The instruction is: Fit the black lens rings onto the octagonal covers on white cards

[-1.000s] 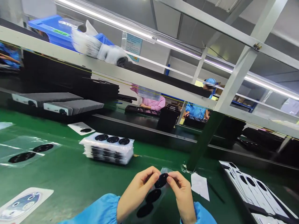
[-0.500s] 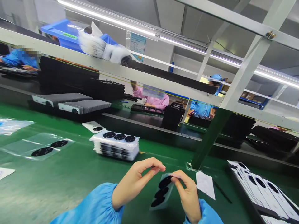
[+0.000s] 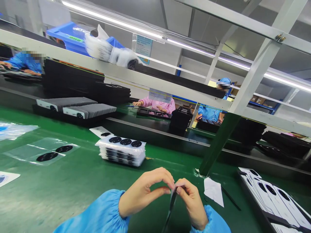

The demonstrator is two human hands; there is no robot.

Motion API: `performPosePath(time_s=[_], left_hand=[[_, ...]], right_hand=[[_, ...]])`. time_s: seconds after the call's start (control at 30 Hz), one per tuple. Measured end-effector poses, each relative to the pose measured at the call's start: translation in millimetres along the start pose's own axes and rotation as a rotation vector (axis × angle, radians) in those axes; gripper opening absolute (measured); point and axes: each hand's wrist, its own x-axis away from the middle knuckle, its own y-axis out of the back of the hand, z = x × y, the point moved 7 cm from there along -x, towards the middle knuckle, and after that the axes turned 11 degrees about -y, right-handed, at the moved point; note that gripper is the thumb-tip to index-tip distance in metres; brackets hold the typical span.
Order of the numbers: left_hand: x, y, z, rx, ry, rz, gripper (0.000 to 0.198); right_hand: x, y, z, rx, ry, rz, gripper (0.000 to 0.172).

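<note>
My right hand (image 3: 191, 201) pinches the top corner of a clear sticker sheet (image 3: 172, 206) with black round pieces. The sheet hangs down and is turned nearly edge-on, so its face is hardly visible. Thumb and forefinger of my left hand (image 3: 147, 193) close on the sheet's top edge, right beside the right fingertips. Behind the hands stands a stack of similar sheets (image 3: 122, 153), each topped with black discs. A clear sheet (image 3: 26, 155) with two black discs left on it lies flat at the left.
A black tray (image 3: 257, 207) of white panels with black ovals stands at right. Near it lie a white paper (image 3: 213, 191) and a thin black stick (image 3: 230, 198). A green post (image 3: 216, 152) rises behind. Two rows of grey-edged panels (image 3: 80, 106) sit at back left. Co-workers sit beyond.
My left fingertips have moved right onto the sheet's top edge. The sheet has turned from showing its black discs to nearly edge-on.
</note>
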Motion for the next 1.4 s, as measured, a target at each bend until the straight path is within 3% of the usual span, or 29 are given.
performPosePath(time_s=[0.27,0.6,0.67,0.8,0.9,1.0,1.23,1.4], left_hand=[[0.4,-0.9,-3.4,-0.024,-0.055,-0.068,0.008],[-3.1,-3.8,-11.1,-0.108,-0.078,0.011,0.020],[-3.1,-5.4,-13.0,-0.142,-0.079,0.041,0.022],[-2.9,-6.4,-18.9,-0.256,-0.145,0.099,0.021],[-2.8,-5.7,-21.5,-0.320,-0.183,0.111,0.020],[-1.9,-6.3,-24.0,-0.338,-0.233,0.105,0.020],[-3.1,-8.8,-30.5,-0.356,-0.258,0.157,0.021],[-11.2,-12.9,-43.1,-0.363,-0.303,0.259,0.023]], right_hand=[[1.3,-6.7,-9.4,-0.081,-0.039,0.026,0.024],[3.5,-18.1,-9.3,-0.091,-0.036,0.110,0.022],[5.2,-18.6,-1.8,-0.077,-0.019,0.119,0.017],[15.1,-14.5,34.2,0.136,0.184,0.077,0.032],[22.4,-14.5,58.3,0.365,0.316,0.047,0.013],[22.8,-18.5,71.1,0.447,0.343,0.076,0.005],[21.7,-33.4,87.6,0.606,0.378,0.254,0.012],[26.4,-33.3,97.4,0.754,0.377,0.275,0.017]])
